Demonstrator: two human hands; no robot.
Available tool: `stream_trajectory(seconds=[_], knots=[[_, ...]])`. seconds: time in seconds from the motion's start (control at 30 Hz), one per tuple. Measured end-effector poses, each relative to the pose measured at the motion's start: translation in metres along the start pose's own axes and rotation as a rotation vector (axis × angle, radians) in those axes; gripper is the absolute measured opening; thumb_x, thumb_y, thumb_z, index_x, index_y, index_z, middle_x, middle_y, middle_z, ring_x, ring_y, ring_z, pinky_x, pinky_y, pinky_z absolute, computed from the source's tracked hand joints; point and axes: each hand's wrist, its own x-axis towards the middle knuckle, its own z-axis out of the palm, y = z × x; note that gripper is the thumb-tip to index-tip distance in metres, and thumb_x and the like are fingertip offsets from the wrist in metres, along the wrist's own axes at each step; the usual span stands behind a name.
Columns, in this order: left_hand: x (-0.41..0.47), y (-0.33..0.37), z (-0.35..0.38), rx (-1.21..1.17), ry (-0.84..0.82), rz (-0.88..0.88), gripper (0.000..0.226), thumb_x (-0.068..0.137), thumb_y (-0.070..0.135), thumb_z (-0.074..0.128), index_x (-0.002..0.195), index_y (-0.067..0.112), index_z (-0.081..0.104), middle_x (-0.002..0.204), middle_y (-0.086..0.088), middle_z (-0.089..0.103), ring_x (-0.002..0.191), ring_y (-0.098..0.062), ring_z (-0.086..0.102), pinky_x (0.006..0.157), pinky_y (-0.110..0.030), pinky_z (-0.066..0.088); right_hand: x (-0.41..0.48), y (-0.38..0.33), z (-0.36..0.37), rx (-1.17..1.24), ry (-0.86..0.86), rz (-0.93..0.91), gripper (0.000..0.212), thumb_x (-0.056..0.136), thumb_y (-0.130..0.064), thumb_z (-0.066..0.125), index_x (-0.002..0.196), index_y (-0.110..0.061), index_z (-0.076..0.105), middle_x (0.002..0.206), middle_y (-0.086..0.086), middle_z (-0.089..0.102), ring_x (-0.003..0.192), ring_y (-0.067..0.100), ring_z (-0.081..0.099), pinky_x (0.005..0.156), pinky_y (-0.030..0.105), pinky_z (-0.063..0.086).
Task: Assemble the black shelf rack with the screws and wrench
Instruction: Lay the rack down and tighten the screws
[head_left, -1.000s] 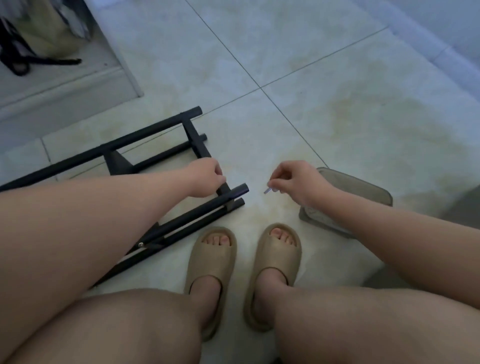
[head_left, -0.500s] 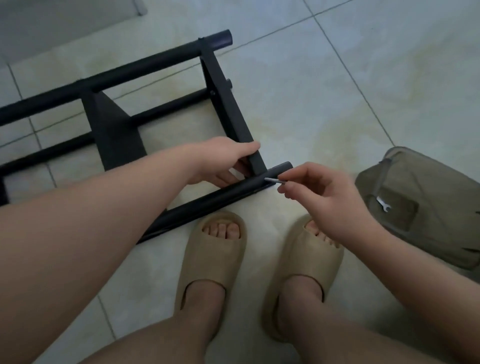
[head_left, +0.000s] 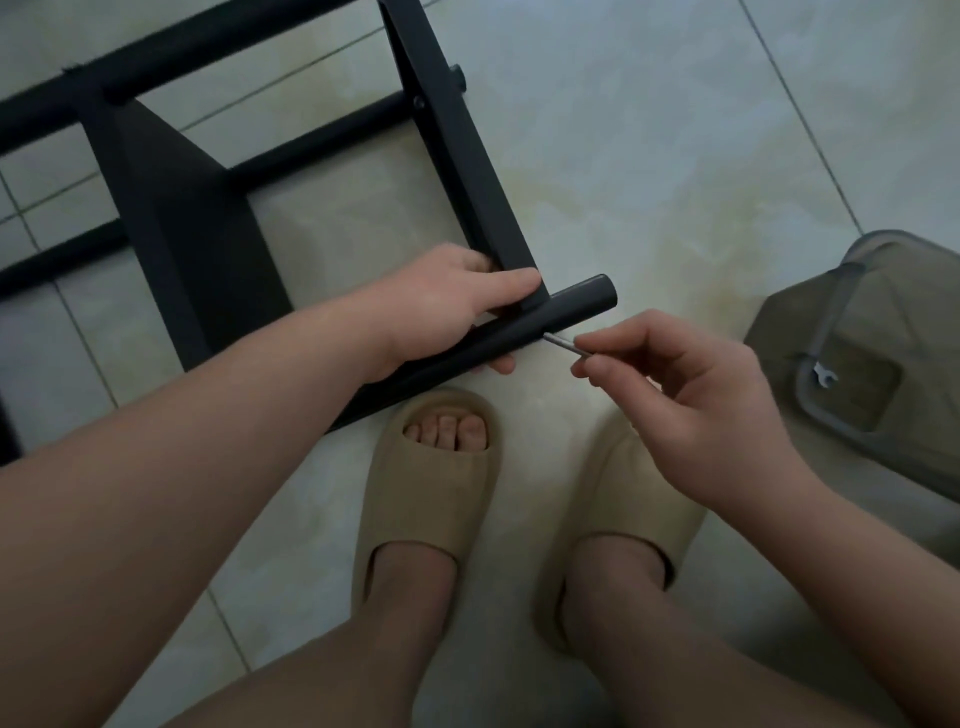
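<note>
Just ahead of the right hand's (head_left: 691, 395) pinch, the slim silver metal screw (head_left: 563, 344) points its tip at the side of the round black metal tube (head_left: 576, 304), touching it or nearly so (the hole itself cannot be made out). Thumb and forefinger hold the screw by its rear end.

On the far side of that pinch, the left hand (head_left: 447, 306) clasps the joint. Its thumb lies across the foot of the flat black metal side bar (head_left: 467, 156) and its fingers curl under the tube, pressing the two together.

The black metal shelf rack (head_left: 171, 208) lies on the pale tiled floor (head_left: 649, 130), and looks partly built. Further tubes beyond the left hand already meet the side bar, where a bolt head shows.

This near joint seems unfastened. The screw has to be seated and then tightened. The small silver wrench (head_left: 824, 375) for that lies untouched in the olive-grey plastic box (head_left: 883, 312), well apart, outboard of the right hand.
</note>
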Motion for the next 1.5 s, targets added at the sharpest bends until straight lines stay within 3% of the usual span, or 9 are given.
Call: stream_trajectory(seconds=[0.1,0.23,0.33,0.47,0.67,0.77,0.9,1.33,1.5], knots=[[0.000,-0.003,0.001,-0.006,0.010,0.020,0.027,0.099,0.037,0.058,0.096,0.012,0.068,0.076,0.002,0.074,0.064,-0.019,0.072,0.058,-0.027,0.057,-0.001,0.001,0.001,-0.069,0.012,-0.055,0.018,0.089,-0.016,0.069,0.096,-0.033,0.070,0.089,-0.013,0.075,0.087,0.011,0.071,0.081,0.018,0.052],[0.000,-0.005,0.001,-0.003,0.017,0.039,0.026,0.099,0.038,0.058,0.092,0.015,0.069,0.067,0.004,0.072,0.060,-0.017,0.071,0.056,-0.025,0.056,0.001,0.003,0.003,-0.252,0.026,-0.205,0.009,0.089,-0.007,0.071,0.097,-0.006,0.075,0.089,-0.001,0.074,0.085,0.008,0.067,0.081,0.011,0.048],[-0.001,-0.004,0.002,0.004,0.021,0.048,0.027,0.099,0.038,0.058,0.093,0.014,0.069,0.068,0.004,0.073,0.061,-0.017,0.071,0.056,-0.025,0.055,0.003,0.006,0.007,-0.344,0.031,-0.276,0.008,0.089,-0.004,0.073,0.097,-0.002,0.075,0.086,0.004,0.072,0.081,0.009,0.064,0.077,0.019,0.051],[-0.002,-0.006,0.001,-0.006,0.013,0.058,0.028,0.100,0.036,0.057,0.096,0.011,0.069,0.083,0.000,0.075,0.067,-0.022,0.072,0.067,-0.033,0.056,0.006,0.012,0.013,-0.320,0.058,-0.227,0.008,0.090,-0.007,0.072,0.096,-0.002,0.073,0.086,0.004,0.072,0.080,0.013,0.066,0.076,0.028,0.052],[-0.001,-0.009,0.001,0.000,0.011,0.066,0.030,0.102,0.034,0.054,0.097,0.009,0.070,0.092,-0.006,0.076,0.067,-0.023,0.073,0.068,-0.031,0.056,0.008,0.014,0.022,-0.218,0.072,-0.140,0.007,0.089,-0.010,0.073,0.092,-0.004,0.072,0.084,-0.006,0.071,0.082,0.006,0.066,0.078,0.010,0.048],[0.000,-0.008,0.000,0.001,0.013,0.073,0.031,0.102,0.033,0.054,0.097,0.007,0.071,0.092,-0.009,0.076,0.065,-0.021,0.072,0.063,-0.028,0.056,0.008,0.011,0.028,0.125,0.099,0.105,0.013,0.088,0.000,0.074,0.085,-0.012,0.070,0.077,0.002,0.072,0.077,0.014,0.069,0.077,0.025,0.056],[-0.001,-0.007,0.000,-0.008,0.009,0.081,0.030,0.102,0.032,0.055,0.092,0.009,0.071,0.088,-0.011,0.076,0.064,-0.021,0.072,0.062,-0.026,0.056,0.008,0.002,0.036,0.378,0.167,0.229,0.016,0.086,0.008,0.071,0.083,-0.007,0.067,0.076,0.013,0.073,0.069,0.016,0.067,0.071,0.024,0.056],[-0.003,-0.006,-0.001,-0.012,0.003,0.074,0.031,0.102,0.032,0.054,0.088,0.011,0.071,0.075,-0.001,0.075,0.065,-0.022,0.072,0.060,-0.023,0.055,0.015,-0.008,0.031,0.441,0.102,0.349,0.018,0.090,0.005,0.068,0.080,-0.008,0.065,0.070,0.004,0.073,0.063,0.013,0.066,0.066,0.024,0.057],[-0.002,-0.006,0.000,-0.014,0.003,0.071,0.032,0.103,0.032,0.054,0.096,0.007,0.072,0.081,-0.004,0.076,0.066,-0.023,0.072,0.061,-0.024,0.056,0.013,-0.004,0.028,0.071,0.064,0.177,0.023,0.087,-0.001,0.075,0.079,-0.021,0.067,0.076,0.001,0.072,0.073,0.020,0.070,0.076,0.038,0.059]])
